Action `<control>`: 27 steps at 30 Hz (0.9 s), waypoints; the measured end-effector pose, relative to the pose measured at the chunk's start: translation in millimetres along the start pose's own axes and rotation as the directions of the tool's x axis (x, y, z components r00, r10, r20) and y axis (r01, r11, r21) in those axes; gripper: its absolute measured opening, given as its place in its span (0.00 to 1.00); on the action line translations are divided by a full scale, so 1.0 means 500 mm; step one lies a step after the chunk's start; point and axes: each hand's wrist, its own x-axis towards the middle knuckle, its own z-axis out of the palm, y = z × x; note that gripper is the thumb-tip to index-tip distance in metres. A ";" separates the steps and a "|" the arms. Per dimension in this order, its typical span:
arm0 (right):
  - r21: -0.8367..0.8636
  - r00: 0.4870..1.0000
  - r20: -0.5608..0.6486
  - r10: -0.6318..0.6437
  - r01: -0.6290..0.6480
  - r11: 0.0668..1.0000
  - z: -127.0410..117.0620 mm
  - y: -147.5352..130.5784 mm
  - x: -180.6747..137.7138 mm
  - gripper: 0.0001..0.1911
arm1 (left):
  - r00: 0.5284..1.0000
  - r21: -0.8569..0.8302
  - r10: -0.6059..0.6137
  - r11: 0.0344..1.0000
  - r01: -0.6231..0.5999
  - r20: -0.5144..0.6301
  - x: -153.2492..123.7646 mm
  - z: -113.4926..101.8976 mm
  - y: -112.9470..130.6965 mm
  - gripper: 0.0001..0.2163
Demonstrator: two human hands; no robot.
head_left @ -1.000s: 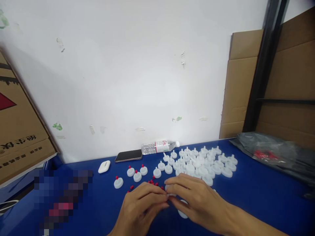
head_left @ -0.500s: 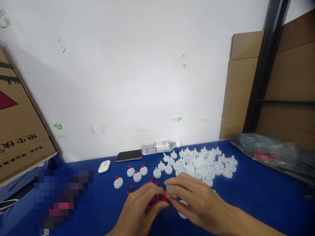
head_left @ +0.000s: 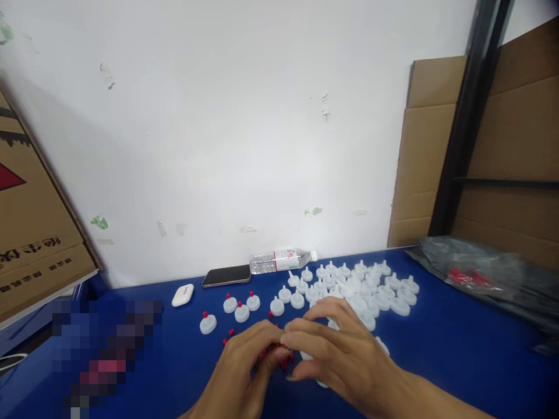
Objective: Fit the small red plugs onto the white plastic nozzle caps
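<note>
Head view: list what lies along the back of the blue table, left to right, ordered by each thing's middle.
White case, dark-screened phone, clear bottle, heap of white spouted caps, grey plastic bag.

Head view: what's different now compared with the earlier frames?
The fingertips of the left hand have drawn back slightly left. The right hand has followed them left, its thumb dropping away from its fingers toward the person. Whether either grip took or released anything is hidden. Unchanged: the red-tipped white caps, bottle, phone and white case.
</note>
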 end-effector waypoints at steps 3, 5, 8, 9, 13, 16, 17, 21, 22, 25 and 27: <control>0.112 1.000 -0.023 -0.010 0.013 0.994 0.003 -0.005 0.003 0.12 | 1.000 -0.014 0.014 1.000 -0.014 0.004 0.001 -0.004 0.005 0.10; 0.187 1.000 -0.024 -0.014 0.018 0.982 0.007 -0.005 0.000 0.11 | 1.000 -0.012 0.001 1.000 -0.001 0.013 0.000 -0.004 0.006 0.12; 0.203 1.000 -0.013 -0.017 0.019 0.979 0.009 -0.002 -0.005 0.10 | 0.999 -0.001 -0.037 0.999 0.037 0.038 -0.008 -0.004 0.005 0.14; 0.189 1.000 -0.019 -0.022 0.025 0.982 0.009 -0.001 -0.005 0.10 | 0.999 0.005 -0.041 0.999 0.041 0.031 -0.011 -0.004 0.004 0.14; 0.126 0.996 -0.048 -0.073 0.079 0.989 0.005 -0.001 -0.005 0.08 | 0.995 -0.054 -0.094 0.994 0.093 -0.026 -0.026 -0.002 0.001 0.15; 0.077 0.994 -0.032 -0.102 0.105 0.992 0.003 -0.003 -0.008 0.08 | 0.977 -0.200 -0.201 0.957 0.211 0.070 -0.028 0.001 0.003 0.21; 0.069 0.993 -0.033 -0.110 0.112 0.991 0.004 -0.004 -0.010 0.08 | 0.969 -0.225 -0.225 0.944 0.243 0.102 -0.027 0.002 0.005 0.22; 0.079 0.988 -0.068 -0.138 0.143 0.987 0.011 -0.001 -0.014 0.05 | 0.962 -0.170 -0.250 0.949 0.266 0.113 -0.015 -0.001 0.023 0.25; 0.078 0.988 -0.074 -0.139 0.145 0.986 0.012 0.001 -0.014 0.05 | 0.968 -0.140 -0.233 0.959 0.244 0.095 -0.010 -0.003 0.029 0.25; 0.044 0.991 -0.058 -0.119 0.122 0.992 0.013 0.010 -0.011 0.08 | 0.987 -0.074 -0.158 0.984 0.161 0.040 0.007 -0.012 0.036 0.21; 0.011 0.997 -0.008 -0.079 0.079 0.997 0.007 0.016 -0.010 0.13 | 0.990 -0.036 -0.135 0.990 0.134 -0.025 0.015 -0.023 0.029 0.16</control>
